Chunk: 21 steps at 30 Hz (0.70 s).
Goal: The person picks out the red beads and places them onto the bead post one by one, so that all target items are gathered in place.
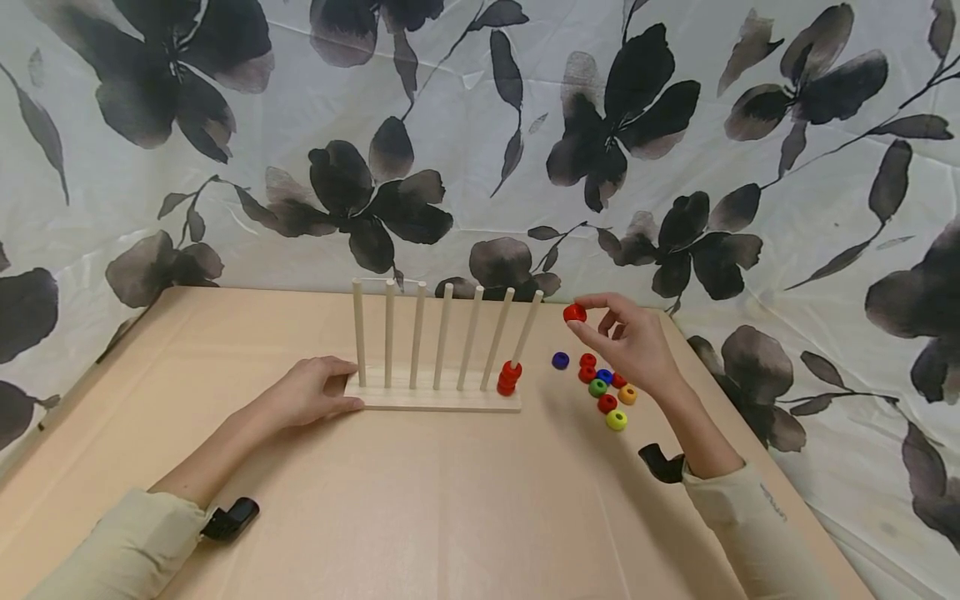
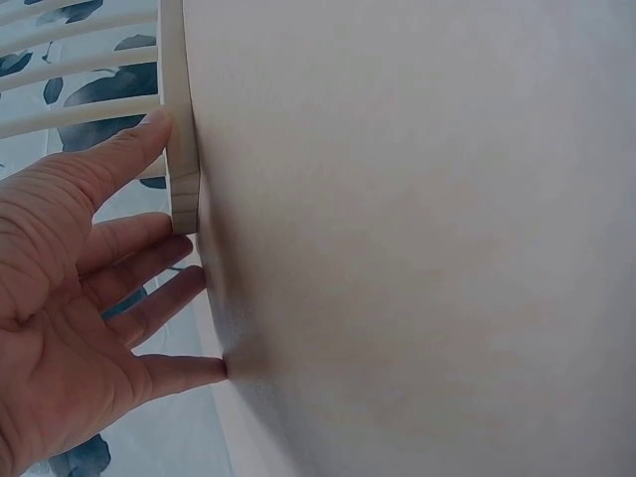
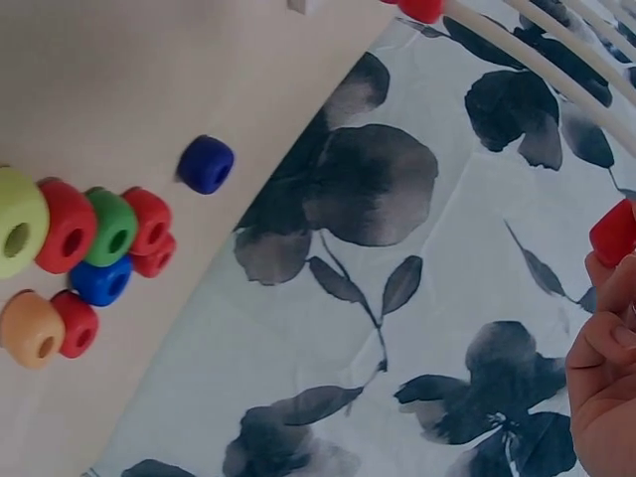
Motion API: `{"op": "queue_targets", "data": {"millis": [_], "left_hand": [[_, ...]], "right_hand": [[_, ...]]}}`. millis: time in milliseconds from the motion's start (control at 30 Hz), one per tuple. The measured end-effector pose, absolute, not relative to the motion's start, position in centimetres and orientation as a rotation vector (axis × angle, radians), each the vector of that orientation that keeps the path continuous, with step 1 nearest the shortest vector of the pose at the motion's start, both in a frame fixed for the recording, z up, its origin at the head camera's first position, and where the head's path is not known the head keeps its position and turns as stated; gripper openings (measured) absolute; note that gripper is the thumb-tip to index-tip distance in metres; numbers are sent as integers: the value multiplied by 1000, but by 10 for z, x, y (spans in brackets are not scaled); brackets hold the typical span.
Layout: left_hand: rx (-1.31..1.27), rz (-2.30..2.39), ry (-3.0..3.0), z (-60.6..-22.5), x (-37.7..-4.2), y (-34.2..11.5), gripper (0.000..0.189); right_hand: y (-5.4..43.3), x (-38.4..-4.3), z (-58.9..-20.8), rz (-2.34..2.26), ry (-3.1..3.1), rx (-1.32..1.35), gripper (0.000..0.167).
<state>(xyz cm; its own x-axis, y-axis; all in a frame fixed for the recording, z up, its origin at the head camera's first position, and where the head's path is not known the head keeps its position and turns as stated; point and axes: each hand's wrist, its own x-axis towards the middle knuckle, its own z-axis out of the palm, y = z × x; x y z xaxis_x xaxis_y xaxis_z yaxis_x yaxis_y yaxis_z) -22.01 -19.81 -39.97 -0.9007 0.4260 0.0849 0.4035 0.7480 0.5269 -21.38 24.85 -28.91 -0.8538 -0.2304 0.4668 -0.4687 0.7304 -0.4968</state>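
A pale wooden peg stand [image 1: 442, 403] with a row of several upright pegs stands on the table. My left hand [image 1: 309, 390] grips the left end of its base between thumb and fingers; in the left wrist view the thumb lies on the base edge [image 2: 179, 149]. Red beads [image 1: 507, 380] are stacked low on the rightmost peg. My right hand [image 1: 636, 343] pinches a red bead [image 1: 574, 312] between thumb and index finger, raised to the right of that peg's top. The same held bead [image 3: 614, 235] shows at the right edge of the right wrist view.
Loose beads lie on the table below the right hand, among them a blue bead [image 1: 560, 361], a green bead [image 1: 597, 387], an orange bead [image 1: 627, 395], a yellow bead [image 1: 617, 420] and several red ones. A floral cloth [image 1: 480, 150] hangs behind the table [image 1: 420, 500].
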Motion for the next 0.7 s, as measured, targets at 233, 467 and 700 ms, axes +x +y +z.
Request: {"op": "queue_targets", "data": {"millis": [233,467,700], "left_hand": [[683,858,2899,-400,-221,-197,64],[693,861,2903,-402,-222,-197,63],[703,862,2907,-401,-221,-197,64]], "right_hand": [[239,-213,-279,895,-2507,555,36],[230,-215,-273,913,-2434,601,35],[222,-217,-269,939,-2394,636,35]]}}
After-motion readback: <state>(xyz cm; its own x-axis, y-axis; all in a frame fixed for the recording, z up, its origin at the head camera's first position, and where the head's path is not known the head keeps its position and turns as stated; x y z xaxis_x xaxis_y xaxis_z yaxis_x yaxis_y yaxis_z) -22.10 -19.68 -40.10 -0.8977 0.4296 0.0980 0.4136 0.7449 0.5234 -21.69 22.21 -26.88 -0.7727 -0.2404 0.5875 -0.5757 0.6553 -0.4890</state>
